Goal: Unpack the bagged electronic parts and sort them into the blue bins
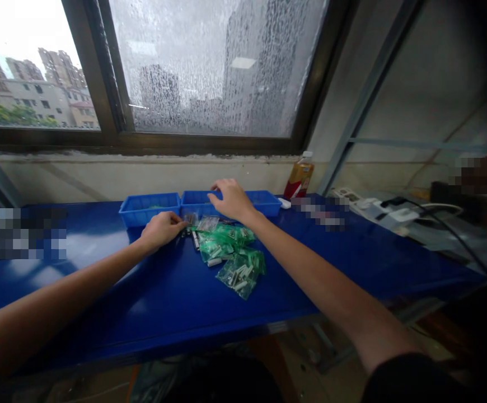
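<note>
Two hands, one bottle, at least two blue bins.

Both bare arms reach forward from the near side. The left hand is low, its fingers drawn together toward the right. The right hand, a bit farther off, is raised and palm down, fingers bent leftward, thumb apart.

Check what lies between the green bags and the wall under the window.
The head view shows the long blue tray, partly behind the right hand, and a clear bag beside the green bags.
</note>
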`<state>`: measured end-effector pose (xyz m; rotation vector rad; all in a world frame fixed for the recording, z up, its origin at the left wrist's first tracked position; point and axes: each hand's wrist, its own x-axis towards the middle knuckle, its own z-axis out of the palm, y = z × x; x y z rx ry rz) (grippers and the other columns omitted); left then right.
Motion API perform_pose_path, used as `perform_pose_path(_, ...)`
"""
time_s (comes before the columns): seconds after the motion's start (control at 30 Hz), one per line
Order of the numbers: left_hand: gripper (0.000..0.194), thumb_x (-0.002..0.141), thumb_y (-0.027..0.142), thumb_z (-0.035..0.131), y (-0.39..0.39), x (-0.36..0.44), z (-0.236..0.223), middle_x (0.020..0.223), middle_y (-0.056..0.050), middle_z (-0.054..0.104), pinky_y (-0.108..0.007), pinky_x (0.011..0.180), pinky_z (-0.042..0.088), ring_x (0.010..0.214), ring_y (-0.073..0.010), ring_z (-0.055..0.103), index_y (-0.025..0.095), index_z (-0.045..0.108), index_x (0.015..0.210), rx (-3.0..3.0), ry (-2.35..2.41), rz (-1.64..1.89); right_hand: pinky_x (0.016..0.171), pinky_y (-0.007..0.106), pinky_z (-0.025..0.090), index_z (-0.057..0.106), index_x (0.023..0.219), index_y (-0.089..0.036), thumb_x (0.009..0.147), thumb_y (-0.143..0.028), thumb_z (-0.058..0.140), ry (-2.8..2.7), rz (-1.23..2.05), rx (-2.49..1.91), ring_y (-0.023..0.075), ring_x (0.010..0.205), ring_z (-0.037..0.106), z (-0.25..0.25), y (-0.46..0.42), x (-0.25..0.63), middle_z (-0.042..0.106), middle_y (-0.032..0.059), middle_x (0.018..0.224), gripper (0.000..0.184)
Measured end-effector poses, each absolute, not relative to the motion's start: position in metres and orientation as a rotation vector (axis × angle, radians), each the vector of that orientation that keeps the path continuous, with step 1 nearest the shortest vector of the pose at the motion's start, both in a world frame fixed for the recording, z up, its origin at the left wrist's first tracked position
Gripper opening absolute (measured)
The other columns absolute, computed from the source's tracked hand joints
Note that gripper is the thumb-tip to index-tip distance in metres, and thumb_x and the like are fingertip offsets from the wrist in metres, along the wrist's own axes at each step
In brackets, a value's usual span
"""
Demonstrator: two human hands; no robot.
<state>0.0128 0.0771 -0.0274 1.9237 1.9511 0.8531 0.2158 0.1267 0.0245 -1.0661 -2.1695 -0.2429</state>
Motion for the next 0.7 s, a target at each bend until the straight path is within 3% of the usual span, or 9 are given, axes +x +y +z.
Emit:
perform_pose_path(0.13, 0.025, 0.075, 0.041, 0.054, 0.065, 0.003, -0.027, 0.072, -0.004, 0.066, -0.025, 0.058, 0.039, 0.064, -0.0160, 0.058, 0.017, 0.062, 0.073, 2.027, 1.822, 1.095, 0.079, 0.033, 0.041, 0.062, 0.096, -0.013, 0.080, -0.027, 0.055, -2.227, -0.009, -0.988, 0.0195, 0.085, 0.054, 0.008, 0.107, 0.204, 0.064, 0.0080, 0.087, 0.022)
perform_pose_path(0.33, 0.024, 0.081, 0.034, 0.048, 0.047, 0.002, -0.004, 0.077, -0.005, 0.069, -0.026, 0.062, 0.039, 0.069, -0.0180, 0.062, 0.017, 0.065, 0.085, 2.250, 1.775, 1.090, 0.080, 0.031, 0.042, 0.057, 0.110, -0.011, 0.077, -0.027, 0.060, -2.208, 0.191, -0.882, 0.0183, 0.087, 0.057, -0.002, 0.085, 0.194, 0.065, 0.0088, 0.092, 0.037)
perform_pose_path(0.4, 0.023, 0.082, 0.033, 0.048, 0.044, 0.005, 0.000, 0.078, -0.005, 0.069, -0.026, 0.063, 0.038, 0.068, -0.0178, 0.061, 0.018, 0.066, 0.085, 2.338, 1.807, 1.109, 0.078, 0.030, 0.042, 0.060, 0.103, -0.011, 0.075, -0.024, 0.061, -2.208, 0.219, -0.840, 0.0168, 0.085, 0.057, 0.000, 0.082, 0.191, 0.064, 0.0088, 0.092, 0.031)
perform_pose_path(0.53, 0.024, 0.082, 0.035, 0.050, 0.041, 0.011, 0.002, 0.072, -0.003, 0.065, -0.025, 0.059, 0.036, 0.060, -0.0136, 0.054, 0.016, 0.064, 0.081, 2.298, 1.730, 1.258, 0.065, 0.025, 0.041, 0.063, 0.078, -0.013, 0.075, -0.016, 0.057, -2.179, 0.377, -0.816, 0.0116, 0.067, 0.055, 0.006, 0.077, 0.189, 0.063, 0.0031, 0.072, 0.007)
perform_pose_path(0.7, 0.029, 0.079, 0.041, 0.053, 0.037, 0.019, 0.005, 0.071, -0.002, 0.060, -0.022, 0.055, 0.035, 0.059, -0.0108, 0.049, 0.013, 0.060, 0.085, 1.924, 1.408, 1.338, 0.057, 0.021, 0.039, 0.060, 0.071, -0.013, 0.075, -0.017, 0.055, -2.009, 0.650, -0.803, 0.0084, 0.058, 0.050, 0.010, 0.076, 0.188, 0.058, -0.0009, 0.064, 0.007)
